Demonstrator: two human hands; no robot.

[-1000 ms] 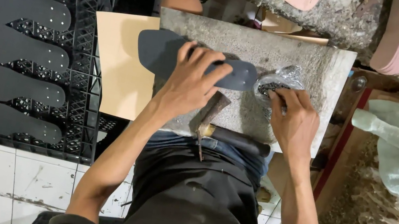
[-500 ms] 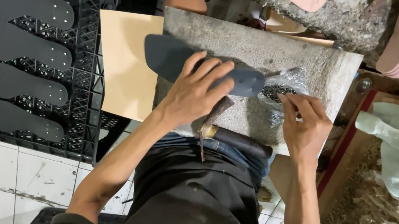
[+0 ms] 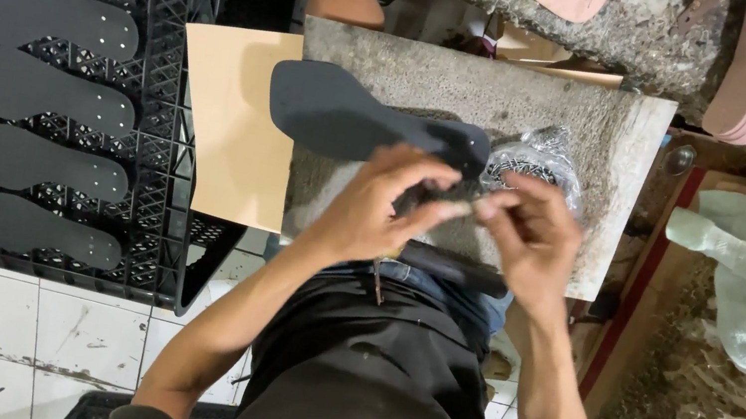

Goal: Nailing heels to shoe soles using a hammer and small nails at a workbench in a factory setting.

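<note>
Both hands have lifted off the work since the earlier frames: left hand (image 3: 374,205) was flat on the dark sole, right hand (image 3: 530,236) was at the bag; now they meet in front of the chest, fingertips touching.

Left hand: thumb and forefinger pinched, heel of the sole just beyond the knuckles. Right hand: fingers also pinched toward the left. Something small seems to pass between them, too small to identify. Can't tell which hand actually holds it.

Dark sandal sole (image 3: 362,122) lies flat on the grey stone slab (image 3: 609,128), toe end pointing left and overhanging the slab edge above the tan card sheet (image 3: 231,125). Clear plastic bag (image 3: 537,161) of small dark fittings sits on the slab just right of the sole's heel. Dark hammer handle (image 3: 450,265) lies along the slab's near edge, under the hands.

Black plastic crate (image 3: 170,155) on the left carries five more dark soles (image 3: 39,93), laid in a column.

Judgement: fitting-pickup step, piece being oriented between fingers. Next move calls for a fine pinch and accurate placement at a hole in the sole's heel end, sole held steady.
</note>
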